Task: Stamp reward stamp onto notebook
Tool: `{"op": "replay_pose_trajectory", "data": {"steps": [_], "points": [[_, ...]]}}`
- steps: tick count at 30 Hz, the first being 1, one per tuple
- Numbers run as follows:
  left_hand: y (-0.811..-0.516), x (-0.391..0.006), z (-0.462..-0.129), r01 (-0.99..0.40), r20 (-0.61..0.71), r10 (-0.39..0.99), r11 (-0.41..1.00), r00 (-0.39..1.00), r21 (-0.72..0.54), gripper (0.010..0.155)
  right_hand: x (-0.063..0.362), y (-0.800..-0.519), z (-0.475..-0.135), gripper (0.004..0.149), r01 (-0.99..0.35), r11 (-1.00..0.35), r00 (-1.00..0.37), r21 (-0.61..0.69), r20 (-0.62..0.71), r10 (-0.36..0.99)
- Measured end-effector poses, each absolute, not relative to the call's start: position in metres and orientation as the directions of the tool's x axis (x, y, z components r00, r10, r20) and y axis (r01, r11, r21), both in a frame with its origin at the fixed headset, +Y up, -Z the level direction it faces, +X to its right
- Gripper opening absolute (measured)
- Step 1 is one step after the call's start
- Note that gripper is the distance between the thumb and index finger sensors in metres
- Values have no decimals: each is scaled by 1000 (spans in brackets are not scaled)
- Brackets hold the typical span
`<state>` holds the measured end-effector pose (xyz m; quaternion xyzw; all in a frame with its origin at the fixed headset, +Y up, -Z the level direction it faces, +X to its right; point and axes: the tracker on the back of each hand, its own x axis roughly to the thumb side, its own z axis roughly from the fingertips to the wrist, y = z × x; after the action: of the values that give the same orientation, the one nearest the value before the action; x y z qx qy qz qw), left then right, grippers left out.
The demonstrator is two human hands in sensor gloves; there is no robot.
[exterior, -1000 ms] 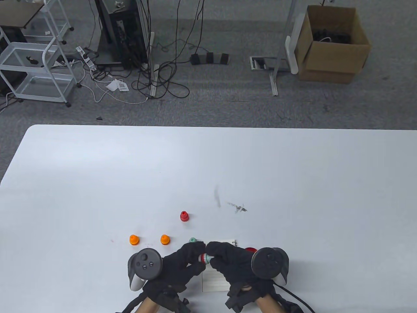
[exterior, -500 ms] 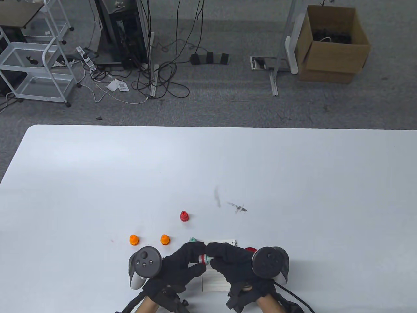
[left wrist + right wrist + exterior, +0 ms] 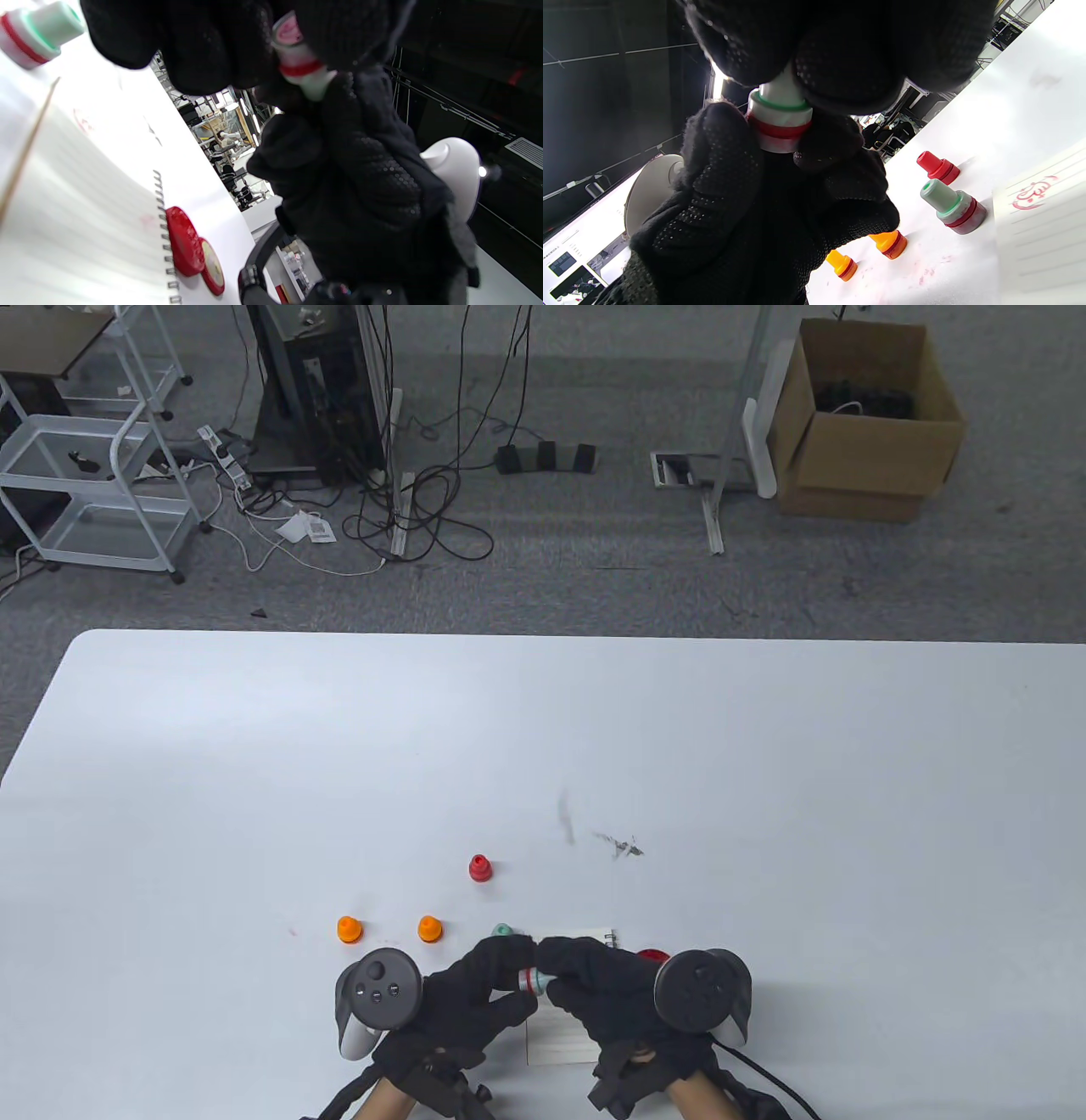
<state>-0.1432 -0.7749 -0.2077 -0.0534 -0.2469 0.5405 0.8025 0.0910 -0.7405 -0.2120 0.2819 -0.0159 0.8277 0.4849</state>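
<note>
Five stamps [image 3: 479, 867], one notebook [image 3: 560, 1039]

left hand [image 3: 475, 993], right hand [image 3: 598, 988] fingertips meeting, curled.

Left hand [image 3: 475, 997]: black knitted glove, covered in small raised grip dots across the fingers [image 3: 721, 169] and palm. A dark grey tracker [image 3: 379, 988] with a round face and small buttons is strapped behind the knuckles, its white handle trailing back from the fingers. Black straps wrap the wrist.

Right hand [image 3: 598, 993]: matching black dotted glove. Its tracker [image 3: 704, 988] sits behind the knuckles, dark on top, with a white rounded shell visible in the left wrist view. A black cable [image 3: 768, 1073] runs back from the wrist.
</note>
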Motion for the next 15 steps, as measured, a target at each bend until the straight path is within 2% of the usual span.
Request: {"op": "replay_pose_trajectory", "data": {"steps": [7,10,15], "points": [[-773,-147,-206,-836,355,880,435,316,-335,70,91,-739,-211,49,-814,-531,-375,236,484,791],[-770,-155,-206,-790,379,833,526,404,-314,81,93,-738,-212,49,-810,-536,-378,237,488,787],[-760,-167,-206,-720,435,707,673,558,-170,78,97,-740,-215,49,-814,-533,-383,232,474,793]]}}
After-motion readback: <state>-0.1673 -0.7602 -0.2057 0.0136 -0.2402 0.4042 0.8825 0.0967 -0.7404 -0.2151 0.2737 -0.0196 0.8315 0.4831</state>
